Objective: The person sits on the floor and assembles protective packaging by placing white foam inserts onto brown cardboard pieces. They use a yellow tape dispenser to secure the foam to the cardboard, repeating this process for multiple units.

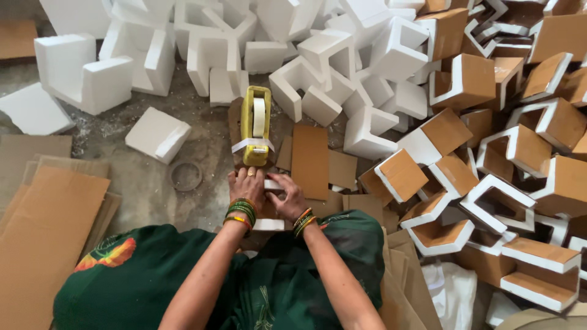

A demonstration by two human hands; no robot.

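The person sits low on a grey, dusty concrete floor (147,177) strewn with white crumbs. Both hands meet over a white foam piece (269,223) held just in front of the lap: the left hand (246,186) lies flat on top with fingers together, pressing down, and the right hand (286,197) has its fingers curled and clamped on the piece's upper edge. Just beyond the hands stands a yellow tape dispenser (255,125) with a strip of white tape drawn across its front. Cardboard sheets (310,162) lie beside it, and a larger stack of cardboard (43,226) lies to the left. A heap of bare white foam corners (214,55) fills the floor at the far side; to the right is a pile of foam corners faced with cardboard (520,153). A tape ring (185,176) lies on the floor near the left hand.
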